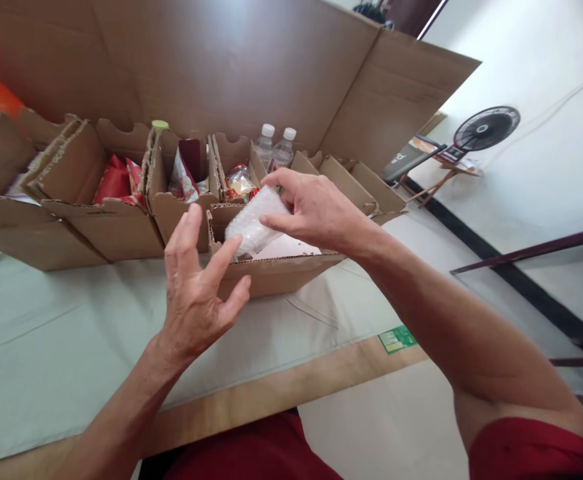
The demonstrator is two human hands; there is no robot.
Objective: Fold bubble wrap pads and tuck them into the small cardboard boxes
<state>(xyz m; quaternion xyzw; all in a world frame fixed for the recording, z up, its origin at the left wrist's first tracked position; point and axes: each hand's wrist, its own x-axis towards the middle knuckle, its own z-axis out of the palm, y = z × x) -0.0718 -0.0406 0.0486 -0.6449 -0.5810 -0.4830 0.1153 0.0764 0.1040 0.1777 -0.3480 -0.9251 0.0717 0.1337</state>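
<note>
My right hand (pixel 309 207) grips a bundle of clear bubble wrap (pixel 256 223) between thumb and fingers. What the wrap encloses, if anything, I cannot make out. The bundle is tilted over a small open cardboard box (pixel 276 277), in which a white sheet-like piece (pixel 289 248) shows. My left hand (pixel 199 280) is at the box's near left corner, fingers spread and nothing in them. One of its fingertips comes close to the lower left end of the wrap; whether they touch is unclear.
Behind stands a row of open cardboard bins (pixel 106 230) with red packets (pixel 116 183) and other packages. Two clear bottles (pixel 282 152) with white caps rise before a tall cardboard panel (pixel 231 67). A pale cloth (pixel 71 320) covers the table. A black fan (pixel 486 129) stands right.
</note>
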